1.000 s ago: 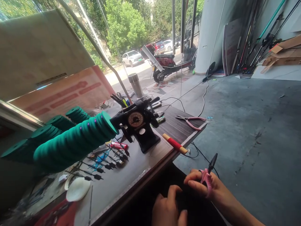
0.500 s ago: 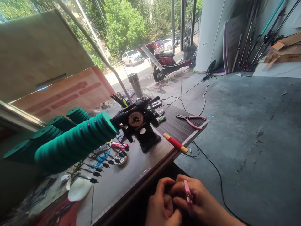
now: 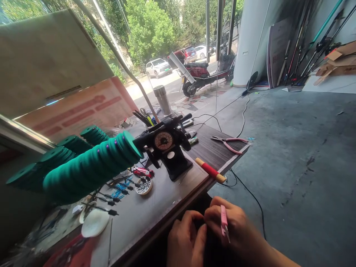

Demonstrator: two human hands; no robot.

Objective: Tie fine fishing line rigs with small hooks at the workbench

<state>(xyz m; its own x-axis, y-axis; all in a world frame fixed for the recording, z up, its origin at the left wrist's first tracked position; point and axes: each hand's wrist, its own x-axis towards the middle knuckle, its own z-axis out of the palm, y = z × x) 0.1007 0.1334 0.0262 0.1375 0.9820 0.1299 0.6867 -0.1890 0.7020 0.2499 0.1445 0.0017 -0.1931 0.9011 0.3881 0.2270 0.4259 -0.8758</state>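
Observation:
My left hand (image 3: 187,237) is closed below the table's near edge, thumb and forefinger pressed together. What its fingers hold, if anything, is too small to make out. Close beside it, my right hand (image 3: 232,222) is curled, its fingertips almost touching the left ones. A small pink-handled tool (image 3: 224,216) with a thin metal tip sticks out between its fingers; its exact kind does not show. Above the hands, a wooden stick wrapped in red (image 3: 210,170) lies at the table edge. Pliers with pink handles (image 3: 229,142) rest opened on the dark table corner.
A black winding device with a round dial (image 3: 163,141) stands on the table (image 3: 155,211), carrying a row of green foam spools (image 3: 91,167). Near it are a round dish of small silvery beads (image 3: 144,186), several black spring-like pieces (image 3: 112,212) and a white shell-like dish (image 3: 95,223).
My right hand has risen slightly and turned, so the metal tip of the pink tool shows. My left hand has shifted a little left, its thumb now straighter. The view has moved slightly.

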